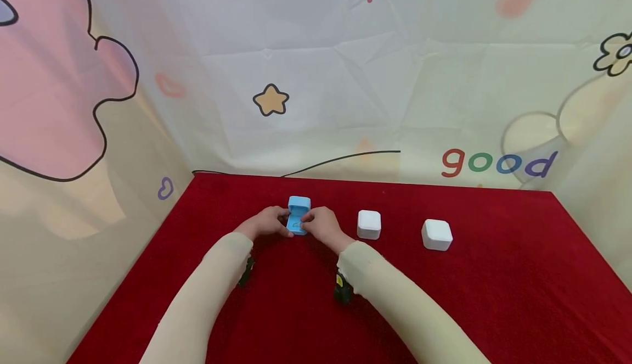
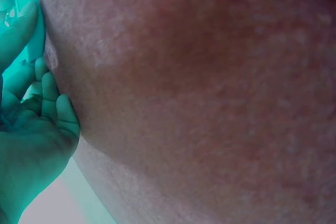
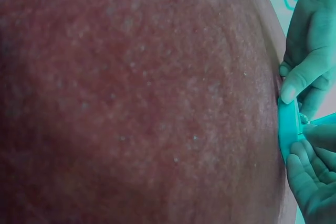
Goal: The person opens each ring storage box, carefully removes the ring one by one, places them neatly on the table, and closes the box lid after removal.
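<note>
The left hand (image 1: 269, 222) grips the open, light-blue, square hinged box (image 1: 299, 202) between its fingers and the right hand's (image 1: 323, 225), whose own hold I cannot tell; a nudge could dislodge the small, shiny, metallic-looking piece (image 1: 296, 224) beside those right fingertips.

Cream sleeves (image 1: 410, 303) are worn with dark wrist cameras (image 1: 342, 292), one yellow-marked.

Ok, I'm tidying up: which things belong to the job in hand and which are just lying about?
In the job:
open light-blue ring box, in the left grip
silvery item inside, perhaps a ring, by the right grip

Apparently lying about:
middle white box
rightmost white box
</note>
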### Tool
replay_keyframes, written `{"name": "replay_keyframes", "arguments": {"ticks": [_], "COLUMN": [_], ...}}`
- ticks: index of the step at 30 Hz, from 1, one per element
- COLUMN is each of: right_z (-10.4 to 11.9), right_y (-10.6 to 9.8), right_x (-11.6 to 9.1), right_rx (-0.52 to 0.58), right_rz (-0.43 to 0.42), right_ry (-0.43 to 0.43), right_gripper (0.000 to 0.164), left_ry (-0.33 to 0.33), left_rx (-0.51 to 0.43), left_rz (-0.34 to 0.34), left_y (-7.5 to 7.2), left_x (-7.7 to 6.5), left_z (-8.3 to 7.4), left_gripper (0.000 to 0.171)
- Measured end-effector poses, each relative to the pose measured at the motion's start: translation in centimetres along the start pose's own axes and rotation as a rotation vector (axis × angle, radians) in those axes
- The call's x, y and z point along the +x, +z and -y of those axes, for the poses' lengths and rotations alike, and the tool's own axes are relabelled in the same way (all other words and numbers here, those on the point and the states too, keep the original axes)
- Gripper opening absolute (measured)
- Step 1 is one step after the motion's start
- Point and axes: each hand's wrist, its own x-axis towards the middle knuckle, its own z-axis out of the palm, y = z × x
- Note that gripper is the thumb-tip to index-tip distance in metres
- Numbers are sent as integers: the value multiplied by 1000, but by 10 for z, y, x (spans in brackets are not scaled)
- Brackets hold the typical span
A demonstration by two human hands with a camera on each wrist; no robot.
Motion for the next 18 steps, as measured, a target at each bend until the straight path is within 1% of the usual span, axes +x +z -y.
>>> {"name": "replay_keyframes", "arguments": {"ticks": [4,8,14,18], "right_z": [2,4,5,5], "right_y": [-1,-1,3,5], "right_x": [0,1,1,1], "right_rx": [-18,-35,-86,-127], "right_rz": [-3,-9,-16,-23], "right_ry": [-10,-14,-48,-64], "right_gripper": [19,18,16,15], "left_ry": [1,-3,-26,-38], "left_rx": [24,36,27,17], "left_rz": [17,12,6,1], "left_y": [-3,-4,-3,-1], "left_x": [2,3,3,1], "left_z": [0,-1,-1,-1], "left_gripper": [58,57,63,61]}}
